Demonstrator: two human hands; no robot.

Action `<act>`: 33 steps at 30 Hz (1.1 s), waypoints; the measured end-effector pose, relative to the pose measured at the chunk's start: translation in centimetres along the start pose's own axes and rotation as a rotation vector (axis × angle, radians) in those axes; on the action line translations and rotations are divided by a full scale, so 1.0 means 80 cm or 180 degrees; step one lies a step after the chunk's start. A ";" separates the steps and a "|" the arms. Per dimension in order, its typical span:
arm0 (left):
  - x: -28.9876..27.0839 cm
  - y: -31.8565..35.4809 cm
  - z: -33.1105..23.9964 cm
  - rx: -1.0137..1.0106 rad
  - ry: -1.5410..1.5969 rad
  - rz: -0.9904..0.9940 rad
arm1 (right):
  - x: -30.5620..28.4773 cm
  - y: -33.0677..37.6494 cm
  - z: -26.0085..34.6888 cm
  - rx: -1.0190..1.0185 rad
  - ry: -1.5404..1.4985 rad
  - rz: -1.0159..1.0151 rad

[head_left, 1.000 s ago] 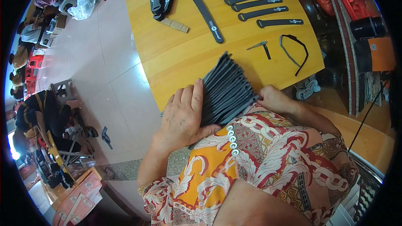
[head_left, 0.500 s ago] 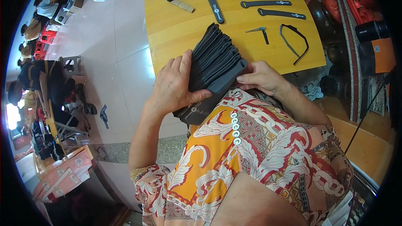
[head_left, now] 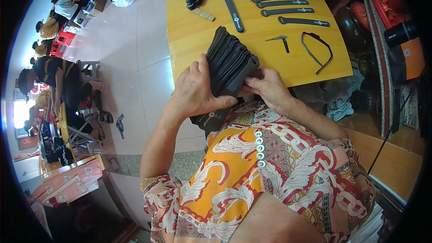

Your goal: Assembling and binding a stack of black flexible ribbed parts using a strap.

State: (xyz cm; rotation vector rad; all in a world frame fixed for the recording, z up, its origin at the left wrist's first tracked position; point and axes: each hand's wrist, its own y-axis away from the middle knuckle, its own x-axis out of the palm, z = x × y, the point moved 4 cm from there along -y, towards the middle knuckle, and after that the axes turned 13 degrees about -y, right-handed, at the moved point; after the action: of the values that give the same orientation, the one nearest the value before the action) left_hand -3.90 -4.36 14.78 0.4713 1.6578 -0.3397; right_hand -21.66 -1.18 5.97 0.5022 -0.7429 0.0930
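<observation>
One bundle of dark straps (head_left: 228, 65) is held between the left hand (head_left: 192, 91) and the right hand (head_left: 268, 89), in front of the patterned shirt (head_left: 225, 171). Its left side is clasped by the left hand, half open, thumb laid along the near side. Its right edge is pinched by the right hand, thumb and fingers nearly closed. On the table (head_left: 189, 40), beyond the hands, are laid: one single strap (head_left: 231, 10); five straps (head_left: 288, 12), set farther right; one small tool (head_left: 276, 38) and one thin band (head_left: 330, 53), placed beyond the right hand; one tan piece (head_left: 204, 15), beyond the left.
</observation>
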 end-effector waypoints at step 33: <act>0.099 0.069 0.056 -0.0617 0.7083 -0.0985 | 0.103 -0.035 0.053 -0.1027 0.1946 0.0820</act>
State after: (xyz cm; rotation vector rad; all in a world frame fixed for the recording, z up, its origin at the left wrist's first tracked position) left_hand 1.92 -0.82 6.55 0.3448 3.8756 0.4117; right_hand -17.52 -6.34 12.96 0.0519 -0.2086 0.3446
